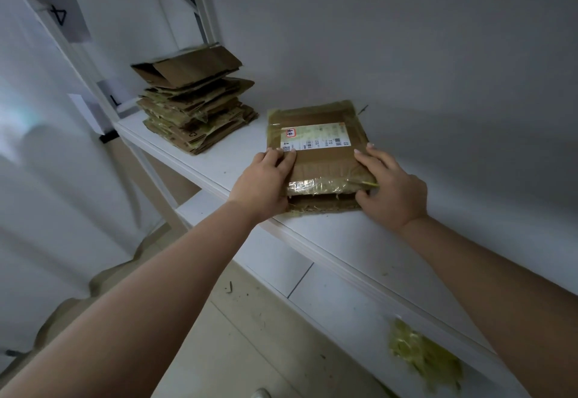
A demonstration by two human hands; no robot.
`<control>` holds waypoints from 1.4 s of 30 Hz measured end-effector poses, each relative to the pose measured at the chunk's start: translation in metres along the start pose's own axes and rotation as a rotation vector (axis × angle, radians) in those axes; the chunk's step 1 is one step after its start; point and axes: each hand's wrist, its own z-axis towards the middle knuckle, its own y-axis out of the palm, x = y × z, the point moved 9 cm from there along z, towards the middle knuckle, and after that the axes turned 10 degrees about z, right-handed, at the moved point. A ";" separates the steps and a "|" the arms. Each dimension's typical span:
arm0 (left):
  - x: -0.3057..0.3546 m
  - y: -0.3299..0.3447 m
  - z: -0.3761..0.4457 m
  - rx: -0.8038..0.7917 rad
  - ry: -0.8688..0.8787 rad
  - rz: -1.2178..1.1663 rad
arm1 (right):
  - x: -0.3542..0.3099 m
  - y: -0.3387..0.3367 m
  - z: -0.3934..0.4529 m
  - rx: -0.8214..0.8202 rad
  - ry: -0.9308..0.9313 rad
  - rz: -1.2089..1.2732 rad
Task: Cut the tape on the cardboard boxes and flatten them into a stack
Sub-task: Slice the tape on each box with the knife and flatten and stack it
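A flattened brown cardboard box (pixel 325 160) with a white shipping label and yellowish tape lies on the white shelf (pixel 359 241), near its front edge. My left hand (pixel 266 183) grips its left edge, fingers curled over the top and thumb under the near side. At the box's right near corner my right hand (pixel 391 188) holds on, fingers on top and thumb at the front edge. A stack of several flattened cardboard boxes (pixel 195 103) stands further left on the same shelf, apart from the held box.
A white wall rises right behind the shelf. White rack uprights (pixel 200 6) stand at the far left behind the stack. On the lower shelf (pixel 344 310), at the right, lies a clump of torn yellowish tape (pixel 425 354). The floor below carries small debris.
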 end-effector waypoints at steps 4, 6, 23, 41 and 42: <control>-0.002 -0.001 -0.002 -0.021 0.012 -0.034 | 0.002 -0.005 0.001 -0.030 0.042 0.054; -0.004 -0.003 -0.003 -0.037 0.024 -0.057 | 0.002 -0.007 0.000 -0.060 0.039 0.052; -0.030 -0.002 0.020 0.132 -0.180 -0.469 | 0.001 -0.012 0.028 0.210 0.121 -0.003; -0.005 -0.006 0.038 0.157 -0.302 0.101 | 0.015 0.016 0.023 0.218 0.319 0.061; -0.005 -0.007 0.038 0.160 -0.292 0.102 | 0.014 0.015 0.022 0.214 0.311 0.060</control>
